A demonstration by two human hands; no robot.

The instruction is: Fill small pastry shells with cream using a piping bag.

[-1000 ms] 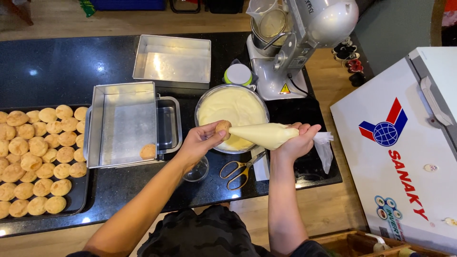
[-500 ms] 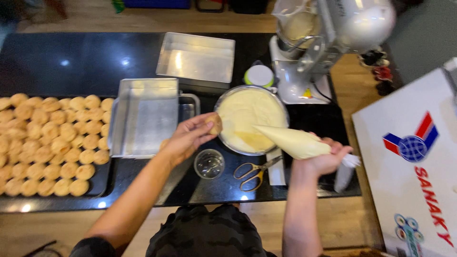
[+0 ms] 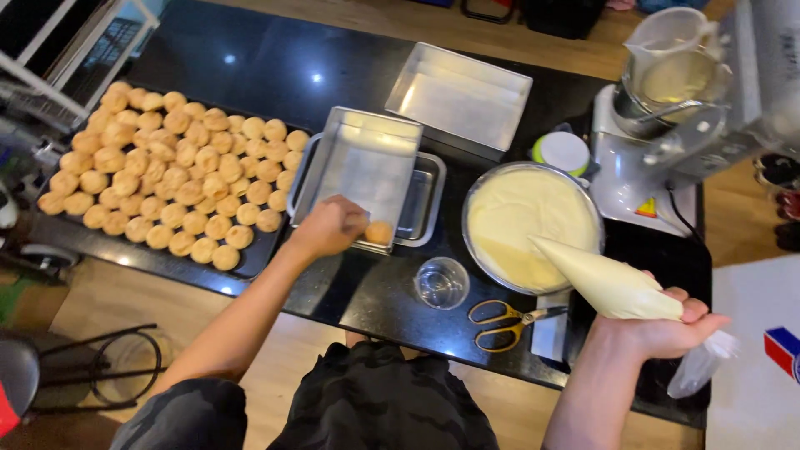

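Rightward, piping bag (image 3: 607,282) in right hand (image 3: 667,329), tip aimed up-left

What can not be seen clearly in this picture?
- Left hand: fingertips hidden by the hand itself.
- Puff: filled or not, cannot tell.
- Mixer: cut off by the right edge.
- Piping bag: its tail is hidden inside the right hand.

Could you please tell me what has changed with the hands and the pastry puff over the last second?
The left hand has carried the puff away from the piping bag tip, leftward to the near corner of the metal tray. The right hand drew the bag back, off the bowl of cream. Scissors, glass and unfilled puffs stayed put.
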